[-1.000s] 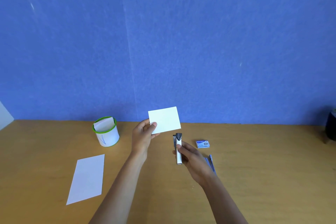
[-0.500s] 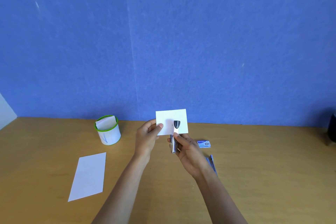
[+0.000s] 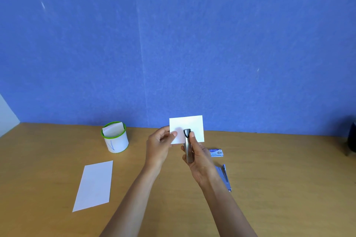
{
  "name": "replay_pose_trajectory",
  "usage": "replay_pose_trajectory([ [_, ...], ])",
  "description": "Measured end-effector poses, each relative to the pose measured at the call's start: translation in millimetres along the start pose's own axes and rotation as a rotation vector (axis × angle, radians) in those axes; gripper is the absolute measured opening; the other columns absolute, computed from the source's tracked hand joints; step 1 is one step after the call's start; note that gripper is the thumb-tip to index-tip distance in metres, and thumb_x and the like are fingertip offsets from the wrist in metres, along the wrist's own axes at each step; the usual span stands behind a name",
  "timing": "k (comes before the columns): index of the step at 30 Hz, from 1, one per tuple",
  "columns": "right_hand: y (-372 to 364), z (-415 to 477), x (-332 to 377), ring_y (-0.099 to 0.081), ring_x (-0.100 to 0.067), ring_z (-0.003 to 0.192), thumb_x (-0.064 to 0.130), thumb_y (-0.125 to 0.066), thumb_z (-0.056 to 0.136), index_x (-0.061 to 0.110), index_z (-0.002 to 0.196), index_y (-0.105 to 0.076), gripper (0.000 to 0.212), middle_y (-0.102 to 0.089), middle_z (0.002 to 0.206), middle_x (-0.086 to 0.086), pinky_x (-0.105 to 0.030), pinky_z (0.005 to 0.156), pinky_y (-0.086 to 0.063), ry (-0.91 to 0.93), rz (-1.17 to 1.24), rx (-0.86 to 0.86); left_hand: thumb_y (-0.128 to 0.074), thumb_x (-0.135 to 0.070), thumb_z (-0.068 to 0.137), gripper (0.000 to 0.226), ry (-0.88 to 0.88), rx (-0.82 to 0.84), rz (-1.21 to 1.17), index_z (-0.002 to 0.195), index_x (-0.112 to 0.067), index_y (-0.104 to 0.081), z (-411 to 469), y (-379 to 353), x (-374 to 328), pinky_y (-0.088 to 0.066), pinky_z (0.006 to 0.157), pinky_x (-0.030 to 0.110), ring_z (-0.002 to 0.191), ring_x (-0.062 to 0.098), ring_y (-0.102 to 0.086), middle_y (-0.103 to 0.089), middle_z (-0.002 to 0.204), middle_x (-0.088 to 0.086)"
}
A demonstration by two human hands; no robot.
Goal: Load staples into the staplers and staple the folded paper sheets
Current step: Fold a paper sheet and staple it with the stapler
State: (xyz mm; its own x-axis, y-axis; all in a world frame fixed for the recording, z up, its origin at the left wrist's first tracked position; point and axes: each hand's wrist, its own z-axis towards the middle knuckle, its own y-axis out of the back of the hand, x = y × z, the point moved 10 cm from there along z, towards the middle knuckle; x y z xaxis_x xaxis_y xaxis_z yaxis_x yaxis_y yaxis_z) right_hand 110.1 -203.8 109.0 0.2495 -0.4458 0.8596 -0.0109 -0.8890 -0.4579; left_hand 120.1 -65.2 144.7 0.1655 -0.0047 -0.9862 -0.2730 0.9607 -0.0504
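Over the wooden desk [image 3: 57, 150], our right hand [image 3: 200, 161] is gripping a partly hidden silver stapler [image 3: 187, 145]; just beside it, our left hand [image 3: 158, 146] is pinching plain white paper [image 3: 192, 123].

A: How many staplers?
B: Two: the silver stapler [image 3: 187, 150] and the blue stapler [image 3: 224, 176].
A: Paper?
B: Two loose pieces, the raised sheet [image 3: 192, 125] and the flat sheet [image 3: 94, 184]. The folded papers [image 3: 113, 130] in the one cup [image 3: 116, 143] are too bunched to count.
A: Staples?
B: One box [image 3: 216, 152].
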Motion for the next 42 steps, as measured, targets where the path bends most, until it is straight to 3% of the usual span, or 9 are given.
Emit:
replay_pose_trajectory([
  [7,-1,-1,1,-0.054,-0.009,0.068,0.047,-0.071,0.071,0.02,0.077,-0.071,0.028,-0.058,0.062,0.008,-0.024,0.059,-0.035,-0.009,-0.001,-0.021,-0.064,-0.011,0.087,0.018,-0.011,0.009,0.001,0.104,-0.011,-0.07,-3,-2,-3,-0.049,0.071,0.016,0.089,0.008,-0.068,-0.074,0.099,-0.001],
  [15,3,-2,-2,-0.058,-0.005,0.067,0.055,-0.076,0.056,0.024,0.065,-0.071,0.032,-0.055,0.062,0.007,-0.025,0.068,-0.036,0.006,-0.014,-0.045,-0.063,-0.01,0.088,0.016,-0.051,0.069,0.006,0.099,-0.017,-0.072,-7,-8,-12,-0.048,0.071,0.01,0.086,0.001,-0.068,-0.075,0.096,-0.007],
  [19,4,-3,-1,-0.058,-0.001,0.059,0.053,-0.074,0.06,0.025,0.058,-0.072,0.028,-0.046,0.058,0.006,-0.023,0.064,-0.036,0.032,-0.024,-0.06,-0.063,-0.014,0.088,0.013,-0.03,0.083,-0.018,0.096,-0.021,-0.071,-8,-11,-11,-0.047,0.072,0.01,0.089,0.002,-0.067,-0.075,0.095,-0.009],
  [23,3,-3,1,-0.055,-0.002,0.056,0.047,-0.072,0.071,0.025,0.052,-0.069,0.029,-0.044,0.055,0.005,-0.024,0.061,-0.034,0.054,-0.055,-0.089,-0.071,-0.031,0.082,0.023,0.075,0.138,-0.099,0.099,-0.016,-0.068,-12,-23,-6,-0.052,0.08,0.024,0.095,0.012,-0.068,-0.074,0.099,-0.002],
  [26,-2,-4,0,-0.047,-0.007,0.06,0.037,-0.068,0.082,0.024,0.068,-0.072,0.02,-0.044,0.066,-0.002,-0.025,0.059,-0.029,0.059,-0.053,-0.074,-0.077,-0.036,0.073,0.038,0.157,0.194,-0.139,0.1,-0.012,-0.068,-19,-35,-4,-0.052,0.074,0.032,0.085,0.018,-0.066,-0.072,0.094,0.003],
  [31,-2,-7,-3,-0.034,-0.01,0.06,0.037,-0.065,0.085,0.019,0.084,-0.068,0.018,-0.042,0.073,-0.006,-0.025,0.059,-0.026,0.054,-0.052,-0.098,-0.076,-0.021,0.077,0.027,0.221,0.144,-0.261,0.095,-0.002,-0.07,-23,-35,-1,-0.045,0.07,0.037,0.08,0.022,-0.06,-0.068,0.088,0.011],
  [38,0,-6,-4,-0.028,-0.008,0.053,0.032,-0.066,0.086,0.025,0.065,-0.068,0.022,-0.041,0.06,0.004,-0.023,0.054,-0.023,0.07,-0.047,-0.135,-0.077,-0.017,0.074,0.026,0.25,0.129,-0.333,0.093,0.0,-0.071,-24,-36,0,-0.042,0.06,0.034,0.076,0.025,-0.058,-0.067,0.085,0.013],
  [42,2,-7,-5,-0.026,-0.009,0.05,0.031,-0.068,0.085,0.024,0.055,-0.06,0.032,-0.037,0.055,0.004,-0.022,0.053,-0.023,0.049,-0.044,-0.181,-0.076,-0.013,0.074,0.017,0.262,0.121,-0.357,0.087,-0.002,-0.073,-23,-34,0,-0.045,0.065,0.034,0.077,0.024,-0.061,-0.069,0.083,0.01],
])
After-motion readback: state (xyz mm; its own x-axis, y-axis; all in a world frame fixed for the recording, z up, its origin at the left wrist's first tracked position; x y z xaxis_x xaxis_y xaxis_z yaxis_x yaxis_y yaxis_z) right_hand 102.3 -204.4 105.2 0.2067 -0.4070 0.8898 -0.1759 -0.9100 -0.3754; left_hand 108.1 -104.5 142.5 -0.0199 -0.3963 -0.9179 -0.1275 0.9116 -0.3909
